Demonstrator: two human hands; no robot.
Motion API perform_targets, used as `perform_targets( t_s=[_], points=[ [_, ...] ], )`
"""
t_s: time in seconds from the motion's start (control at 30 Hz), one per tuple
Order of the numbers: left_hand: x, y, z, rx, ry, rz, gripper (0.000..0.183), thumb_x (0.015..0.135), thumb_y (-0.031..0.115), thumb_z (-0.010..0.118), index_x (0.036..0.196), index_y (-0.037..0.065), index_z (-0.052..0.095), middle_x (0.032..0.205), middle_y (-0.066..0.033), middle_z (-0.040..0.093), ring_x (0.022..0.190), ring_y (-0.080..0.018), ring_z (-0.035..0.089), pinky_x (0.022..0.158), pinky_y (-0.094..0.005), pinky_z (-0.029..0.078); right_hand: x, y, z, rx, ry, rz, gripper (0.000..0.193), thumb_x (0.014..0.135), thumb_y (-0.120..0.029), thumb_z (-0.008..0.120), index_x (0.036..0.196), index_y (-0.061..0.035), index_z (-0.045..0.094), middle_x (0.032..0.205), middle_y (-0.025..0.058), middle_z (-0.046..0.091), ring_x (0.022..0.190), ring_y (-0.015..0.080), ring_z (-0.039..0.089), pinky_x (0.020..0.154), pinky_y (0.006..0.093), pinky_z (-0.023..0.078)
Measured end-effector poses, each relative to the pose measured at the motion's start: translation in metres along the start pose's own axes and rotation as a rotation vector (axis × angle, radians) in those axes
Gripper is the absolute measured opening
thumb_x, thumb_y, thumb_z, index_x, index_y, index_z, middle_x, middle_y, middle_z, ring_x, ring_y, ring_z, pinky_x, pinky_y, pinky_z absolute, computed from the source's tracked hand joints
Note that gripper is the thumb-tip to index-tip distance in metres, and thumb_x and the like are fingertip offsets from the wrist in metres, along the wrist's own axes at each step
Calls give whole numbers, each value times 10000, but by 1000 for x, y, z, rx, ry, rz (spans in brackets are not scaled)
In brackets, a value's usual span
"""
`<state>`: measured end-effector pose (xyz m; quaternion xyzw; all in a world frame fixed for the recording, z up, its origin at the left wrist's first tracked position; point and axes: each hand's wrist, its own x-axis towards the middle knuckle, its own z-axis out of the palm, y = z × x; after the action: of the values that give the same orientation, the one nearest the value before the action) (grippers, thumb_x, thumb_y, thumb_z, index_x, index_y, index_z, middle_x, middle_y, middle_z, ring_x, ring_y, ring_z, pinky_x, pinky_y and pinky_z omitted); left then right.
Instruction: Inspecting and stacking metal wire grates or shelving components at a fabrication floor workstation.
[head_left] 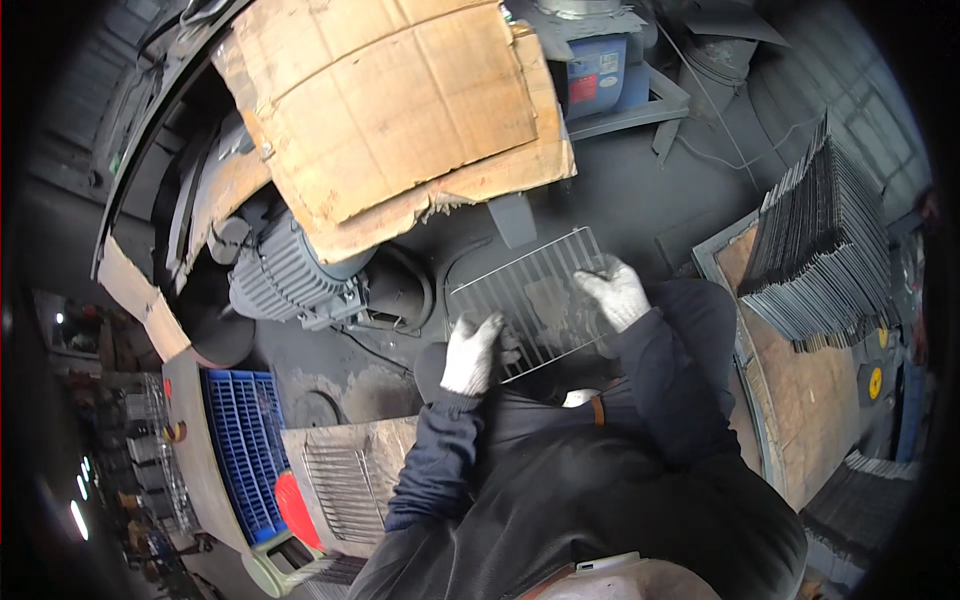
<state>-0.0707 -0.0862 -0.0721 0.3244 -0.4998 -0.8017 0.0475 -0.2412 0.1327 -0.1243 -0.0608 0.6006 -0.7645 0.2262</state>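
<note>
One wire rack is gripped at opposite sides — by the partly curled left hand and right hand.

From my end, the cardboard runs off the upper edge and hides part of the motor beneath it. The left hand and right hand cover bits of the wire rack along its sides. On the blue container, the label print is too small for me. The far-left clutter (dim, smeared) I can't sort out.
</note>
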Motion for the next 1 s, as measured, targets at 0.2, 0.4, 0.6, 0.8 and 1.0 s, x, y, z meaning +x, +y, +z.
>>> perform_targets(
  t_s=[0.2, 0.4, 0.6, 0.8, 1.0],
  points=[
    [41, 6, 40, 42, -100, 39, 266, 1042, 163, 712, 1219, 11, 584, 888, -86, 702, 639, -181, 698, 556, -325, 613, 12, -8, -30, 49, 127, -16, 278, 967, 23, 740, 1241, 25, 692, 1160, 87, 758, 1022, 170, 716, 948, 308, 579],
    [16, 7, -17, -59, 112, 17, 234, 1026, 168, 730, 1180, 29, 621, 817, -43, 651, 604, -164, 645, 492, -310, 540, 11, -13, 23, -185, -151, 111, 387, 977, -45, 735, 1347, 24, 643, 1216, 131, 755, 1097, 214, 705, 1001, 356, 563],
    [-18, 28, -69, -216, 148, -182, 114, 1038, 111, 673, 1125, 39, 662, 850, -73, 695, 609, -249, 663, 536, -416, 593, -13, -41, 39, 236, -443, 355, 480, 1031, -97, 689, 1493, -61, 565, 1234, 85, 724, 1011, 180, 729, 827, 334, 628],
    [16, 29, -31, -462, -204, -277, 233, 1056, 110, 584, 1257, -5, 607, 943, -112, 677, 718, -225, 643, 620, -391, 536, -17, -57, 8, 549, -172, 318, 449, 1073, -297, 651, 1399, 11, 632, 1200, 171, 728, 867, 211, 740, 691, 330, 630],
    [44, 41, 55, -286, -289, -318, 204, 1089, 134, 558, 1149, -37, 651, 924, -119, 720, 749, -254, 722, 702, -384, 633, 10, -32, -46, 913, -136, 119, 561, 1060, -474, 631, 1332, 15, 671, 1112, 131, 745, 822, 195, 711, 713, 349, 573]
  ],
)
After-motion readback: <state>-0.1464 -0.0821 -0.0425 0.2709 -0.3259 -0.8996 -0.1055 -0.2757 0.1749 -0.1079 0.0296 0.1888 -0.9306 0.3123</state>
